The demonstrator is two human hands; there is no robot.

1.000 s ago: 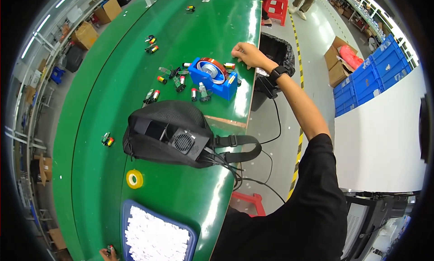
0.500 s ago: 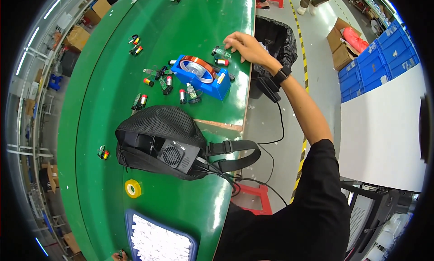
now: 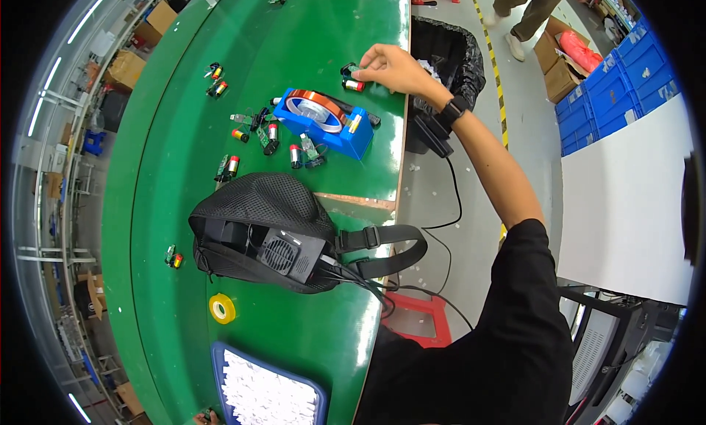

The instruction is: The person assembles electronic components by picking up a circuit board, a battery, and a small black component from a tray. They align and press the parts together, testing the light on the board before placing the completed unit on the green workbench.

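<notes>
The board (image 3: 349, 69) lies on the desk (image 3: 349, 20) at about 1 o'clock from the blue tape holder (image 3: 334, 139), with a red-banded cylinder (image 3: 354, 86) just beside it at about 5 o'clock. The board is approached from 3 o'clock by the right grip (image 3: 397, 69), whose thumb and fingers are bent toward it; whether they are closed on it cannot be told. The left grip (image 3: 208, 418) is cut off by the lower edge, at about 8 o'clock from the tray (image 3: 323, 400); a small dark piece (image 3: 208, 412) is seen at it, but whether it is clamped cannot be told.

The board is judged light, stiff and fragile, best held by its edges, with its components left unpressed. The cylinder looks smooth and apt to roll, so its sides should be pinched gently and any joining wires kept slack.
</notes>
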